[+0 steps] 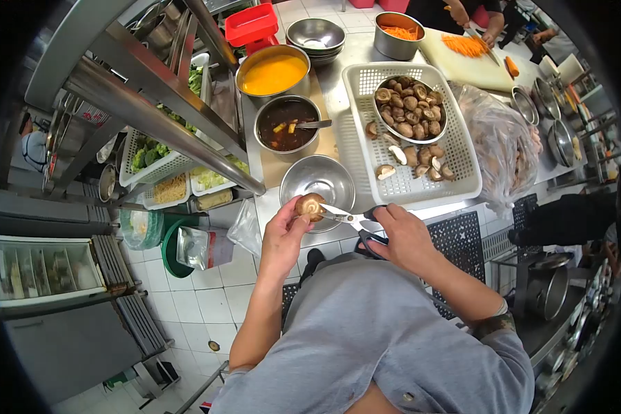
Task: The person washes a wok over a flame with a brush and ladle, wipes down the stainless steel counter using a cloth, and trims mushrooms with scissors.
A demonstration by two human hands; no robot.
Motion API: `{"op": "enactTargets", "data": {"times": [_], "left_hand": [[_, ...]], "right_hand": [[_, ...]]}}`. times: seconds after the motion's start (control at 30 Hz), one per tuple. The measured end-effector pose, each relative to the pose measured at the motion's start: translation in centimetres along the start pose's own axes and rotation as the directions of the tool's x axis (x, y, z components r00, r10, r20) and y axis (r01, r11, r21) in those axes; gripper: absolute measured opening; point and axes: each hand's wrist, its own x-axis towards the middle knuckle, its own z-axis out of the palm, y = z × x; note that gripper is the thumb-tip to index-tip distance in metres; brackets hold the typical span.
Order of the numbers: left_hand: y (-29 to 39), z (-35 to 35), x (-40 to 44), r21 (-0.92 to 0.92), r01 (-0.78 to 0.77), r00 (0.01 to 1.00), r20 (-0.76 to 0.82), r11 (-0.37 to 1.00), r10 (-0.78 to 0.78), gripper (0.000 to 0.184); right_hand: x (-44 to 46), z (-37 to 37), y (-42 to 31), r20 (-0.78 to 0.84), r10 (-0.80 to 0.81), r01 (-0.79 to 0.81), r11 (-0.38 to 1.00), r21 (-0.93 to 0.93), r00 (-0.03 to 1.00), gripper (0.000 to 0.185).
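Observation:
A brown mushroom [310, 206] is pinched in the fingers of my left hand [284, 231], its underside turned up. My right hand [405, 238] grips black-handled scissors [355, 219], whose blades reach the mushroom's edge. Both hands are just in front of a metal bowl [303, 177] at the table's near edge; no contents show in its visible part. To the right, a white perforated basket [466, 183] holds a steel bowl [440, 130] heaped with mushrooms [410, 103]. Several more loose mushrooms and pale cut pieces lie on the basket's floor.
Left of the basket stand a pot of dark sauce [286, 134] with a spoon and a pot of orange liquid [274, 74]. A metal post [186, 138] slants close on the left. A clear plastic bag [497, 138] lies right. Beyond, another person's hands cut carrots on a board [441, 58].

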Motion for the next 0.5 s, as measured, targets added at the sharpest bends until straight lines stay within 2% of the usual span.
{"op": "enactTargets", "data": {"times": [0.13, 0.23, 0.33, 0.5], "left_hand": [[-1.8, -1.6, 0.3, 0.083, -0.017, 1.000, 0.005, 0.996, 0.017, 0.039], [-2.0, -2.4, 0.4, 0.056, -0.006, 1.000, 0.026, 0.998, 0.005, 0.036], [-1.6, -3.1, 0.4, 0.050, 0.026, 0.993, 0.117, 0.998, -0.032, 0.033], [-1.0, -4.4, 1.2, 0.090, 0.079, 0.972, 0.213, 0.993, -0.096, 0.032]], "right_hand": [[0.1, 1.4, -2.2, -0.018, 0.046, -0.047, 0.994, -0.096, 0.999, 0.047], [0.0, 2.9, -3.3, 0.033, 0.096, -0.091, 0.988, -0.125, 0.995, 0.049], [0.1, 3.8, -4.3, 0.059, 0.163, -0.156, 0.982, -0.106, 0.985, 0.051], [0.1, 5.8, -4.7, 0.022, 0.177, -0.175, 0.982, -0.068, 0.984, 0.049]]}}
